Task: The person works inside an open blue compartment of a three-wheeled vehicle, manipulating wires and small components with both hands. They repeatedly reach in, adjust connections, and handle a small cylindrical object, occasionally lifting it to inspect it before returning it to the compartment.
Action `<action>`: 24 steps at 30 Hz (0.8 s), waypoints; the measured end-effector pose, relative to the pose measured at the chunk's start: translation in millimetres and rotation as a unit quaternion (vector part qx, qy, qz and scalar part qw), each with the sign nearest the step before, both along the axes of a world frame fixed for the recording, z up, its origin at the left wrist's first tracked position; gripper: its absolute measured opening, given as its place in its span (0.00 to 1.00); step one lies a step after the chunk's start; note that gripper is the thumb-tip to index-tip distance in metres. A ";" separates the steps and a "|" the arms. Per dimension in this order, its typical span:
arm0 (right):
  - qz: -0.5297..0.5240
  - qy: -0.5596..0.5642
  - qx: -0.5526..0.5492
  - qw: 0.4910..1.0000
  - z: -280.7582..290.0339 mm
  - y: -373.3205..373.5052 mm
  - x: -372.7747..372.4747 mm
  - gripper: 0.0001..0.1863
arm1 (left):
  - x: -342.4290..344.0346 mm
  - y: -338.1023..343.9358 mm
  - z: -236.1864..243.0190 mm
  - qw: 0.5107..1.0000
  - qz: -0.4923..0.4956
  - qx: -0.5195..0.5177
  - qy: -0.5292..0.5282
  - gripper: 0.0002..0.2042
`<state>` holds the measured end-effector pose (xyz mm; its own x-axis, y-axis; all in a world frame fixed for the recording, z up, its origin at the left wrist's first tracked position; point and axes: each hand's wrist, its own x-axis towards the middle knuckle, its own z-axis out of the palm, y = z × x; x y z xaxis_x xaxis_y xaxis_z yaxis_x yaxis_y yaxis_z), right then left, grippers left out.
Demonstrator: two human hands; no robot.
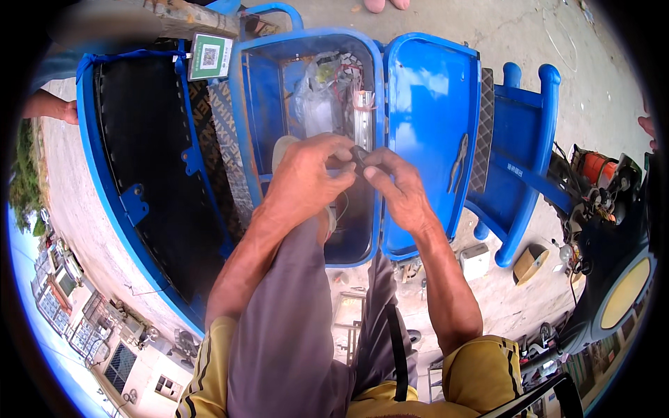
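Note:
My left hand [306, 174] and my right hand [397, 184] meet above an open blue metal box [380, 209]. A small dark part [359, 155] sits pinched between the fingertips of both hands; its exact kind is too small to make out. Inside the box, beyond my fingers, lie a crumpled clear plastic bag [313, 94] and a silver finned metal unit [364, 118] with reddish wires around it. To the right, pliers [458, 164] rest on the blue lid [425, 139], which is folded open beside the box.
A blue-framed black panel [139, 153] stands at the left, with another person's hand [70, 111] near its frame. A green-and-white card [210, 56] hangs by the box. Blue tubular framing [536, 160] and a dark vehicle part [620, 292] are at the right.

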<state>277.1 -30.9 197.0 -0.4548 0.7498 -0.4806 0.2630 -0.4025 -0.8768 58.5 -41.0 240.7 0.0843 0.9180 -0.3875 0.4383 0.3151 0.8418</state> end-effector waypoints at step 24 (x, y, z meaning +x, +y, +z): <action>0.013 -0.012 -0.015 1.000 -4.7 -5.6 -13.2 0.19 | -18.6 -14.8 -23.3 0.999 0.023 -0.014 -0.027 0.13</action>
